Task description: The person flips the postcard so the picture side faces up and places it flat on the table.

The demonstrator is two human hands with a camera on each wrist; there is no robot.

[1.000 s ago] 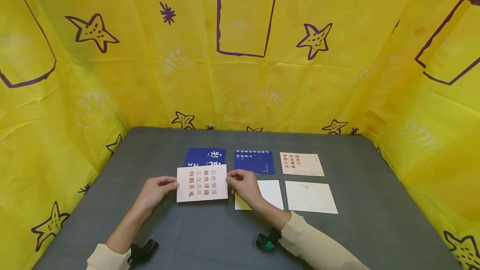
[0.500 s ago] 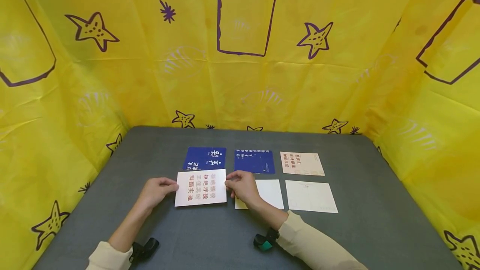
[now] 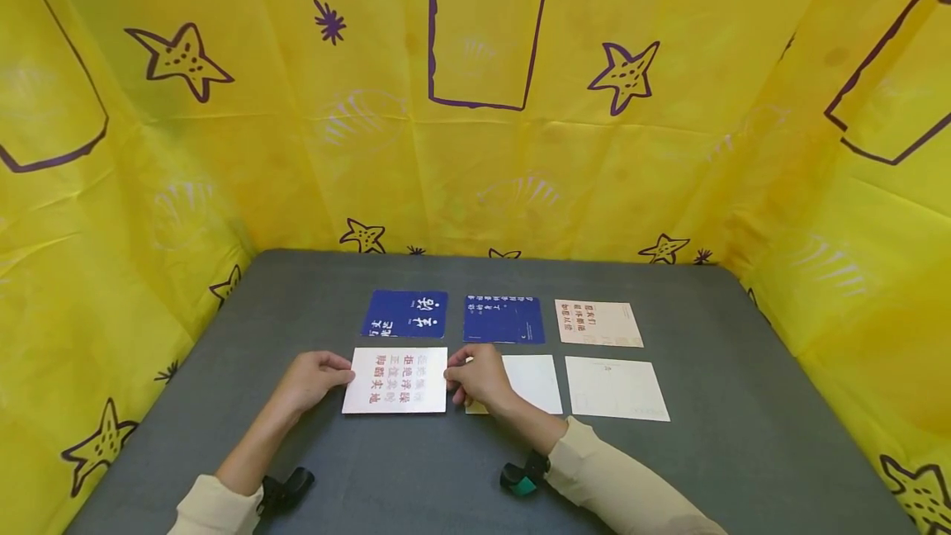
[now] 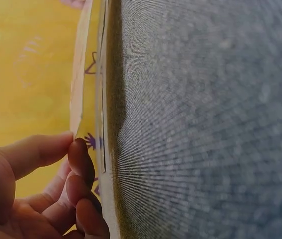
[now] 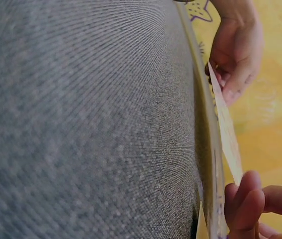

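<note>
A pale postcard (image 3: 395, 381) with rows of red and grey characters is held flat at the front left of the card layout. My left hand (image 3: 308, 382) pinches its left edge between thumb and fingers. At the opposite edge, my right hand (image 3: 483, 376) pinches it too. In the left wrist view the postcard (image 4: 79, 74) appears edge-on, a little above the table surface. The right wrist view shows the same gap under the postcard (image 5: 226, 132). My right hand and wrist partly cover a white card (image 3: 537, 382) lying on the table.
Behind lie two blue cards, the left one (image 3: 405, 314) and the right one (image 3: 503, 320), with a pinkish card (image 3: 598, 324) to their right. Another white card (image 3: 617, 389) lies at front right. Yellow patterned cloth (image 3: 475, 172) encloses the grey table (image 3: 416, 477).
Both hands have brought the postcard toward me and lower, so the left blue card behind it is now uncovered. The other cards have stayed in place.
</note>
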